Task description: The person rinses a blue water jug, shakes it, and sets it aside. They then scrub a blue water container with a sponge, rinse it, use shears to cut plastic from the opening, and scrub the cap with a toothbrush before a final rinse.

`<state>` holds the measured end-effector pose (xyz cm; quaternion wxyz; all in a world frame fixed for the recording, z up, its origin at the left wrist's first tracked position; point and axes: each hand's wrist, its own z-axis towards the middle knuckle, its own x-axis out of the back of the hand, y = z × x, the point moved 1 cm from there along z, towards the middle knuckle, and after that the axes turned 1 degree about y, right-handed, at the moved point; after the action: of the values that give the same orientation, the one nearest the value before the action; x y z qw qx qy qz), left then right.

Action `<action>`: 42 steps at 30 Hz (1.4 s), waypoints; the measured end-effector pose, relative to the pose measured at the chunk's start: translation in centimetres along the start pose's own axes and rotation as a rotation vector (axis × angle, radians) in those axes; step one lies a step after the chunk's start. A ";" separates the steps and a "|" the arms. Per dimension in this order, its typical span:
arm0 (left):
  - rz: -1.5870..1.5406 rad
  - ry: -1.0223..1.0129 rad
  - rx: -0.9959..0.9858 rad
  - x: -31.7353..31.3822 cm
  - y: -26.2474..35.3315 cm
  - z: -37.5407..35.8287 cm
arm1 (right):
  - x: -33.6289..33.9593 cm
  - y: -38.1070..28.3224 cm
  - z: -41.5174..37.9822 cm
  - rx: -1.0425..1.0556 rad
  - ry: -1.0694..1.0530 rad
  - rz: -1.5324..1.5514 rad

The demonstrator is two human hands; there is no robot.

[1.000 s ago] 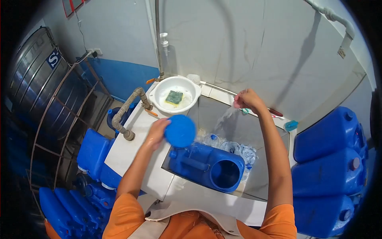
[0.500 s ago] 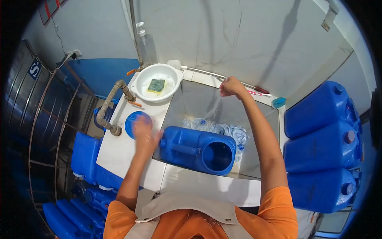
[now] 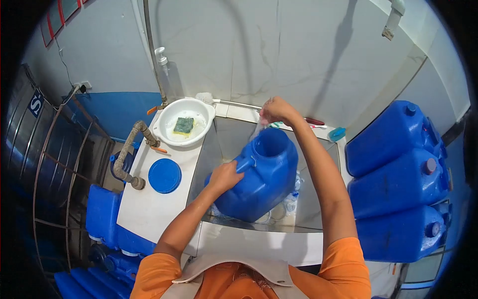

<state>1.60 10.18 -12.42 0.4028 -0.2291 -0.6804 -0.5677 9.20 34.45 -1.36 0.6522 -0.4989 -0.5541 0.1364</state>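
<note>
My left hand (image 3: 225, 178) is wrapped round the handle of a blue plastic jerrycan (image 3: 259, 184). The can stands tilted in the grey sink (image 3: 318, 169), its wide round mouth facing up and towards the back. Beyond that mouth, over the far side of the sink, my right hand (image 3: 277, 110) is closed. A pale, blurred streak shows just below its fingers; what it holds I cannot make out. A round blue lid (image 3: 165, 175) lies flat on the white counter to the left. Clear plastic pieces (image 3: 289, 205) lie on the sink floor, partly hidden by the can.
A white basin (image 3: 199, 130) with a green-and-yellow sponge (image 3: 183, 125) sits at the back left, near a pipe tap (image 3: 130, 149). Brushes and a blue-green item (image 3: 337, 134) lie along the back ledge. Blue jerrycans (image 3: 393, 184) are stacked at right.
My left hand has gone from the lid to the jerrycan's handle. The can, lying on its side before, is now raised with its mouth upward. My right hand stays closed above the sink.
</note>
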 end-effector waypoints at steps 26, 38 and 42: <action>0.084 -0.091 -0.155 -1.6 -6.7 -4.8 | -26.8 -5.0 17.1 0.082 0.274 -0.581; 0.161 0.068 -0.462 -2.5 3.8 -2.8 | -2.2 0.4 -10.3 -0.014 0.391 -0.718; 0.161 0.076 -0.525 -4.5 8.9 -1.0 | -3.2 6.5 -19.3 -0.096 0.457 -0.842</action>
<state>11.31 12.08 -10.84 0.3985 -0.3576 -0.4740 -0.6990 27.09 25.54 -6.31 0.7323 -0.2779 -0.5560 -0.2784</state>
